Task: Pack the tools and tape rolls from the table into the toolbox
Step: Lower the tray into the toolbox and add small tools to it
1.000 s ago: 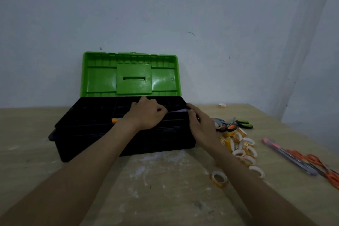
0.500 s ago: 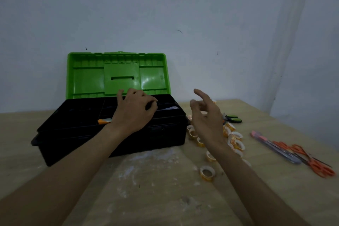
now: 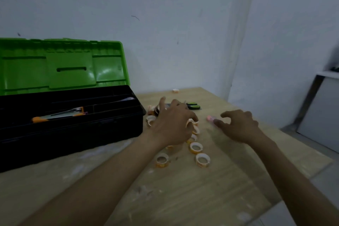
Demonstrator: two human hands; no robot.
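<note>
Neither grip holds anything that I can make out. My left hand (image 3: pixel 172 124) sits at frame centre, fingers curled down over the tape rolls (image 3: pixel 196 147), and whether a roll is pinched under them I cannot tell. My right hand (image 3: pixel 238 126), right of centre, hovers with fingers spread and bent, released, its fingertips just beside a pink-tipped tool (image 3: pixel 210 118) that is mostly hidden.

Largest first: the bench (image 3: pixel 183 198) fills the lower frame, pale wood with white smears. On it at the left stands the toolbox (image 3: pixel 73 130), black body, green lid (image 3: pixel 62 66) upright against the wall. Inside its tray lies an orange-handled tool (image 3: pixel 58 115) with a metal blade.

Right of the box, the rolls are scattered in a loose cluster from centre down to lower centre, white cores with orange print, some lying flat, some on edge. One roll (image 3: pixel 162 159) lies apart at the cluster's lower left, another (image 3: pixel 202 159) at its lower right. Beyond my left hand, a green-and-black handle (image 3: pixel 193 106) shows; a small roll (image 3: pixel 175 90) sits alone near the bench's far edge.
</note>
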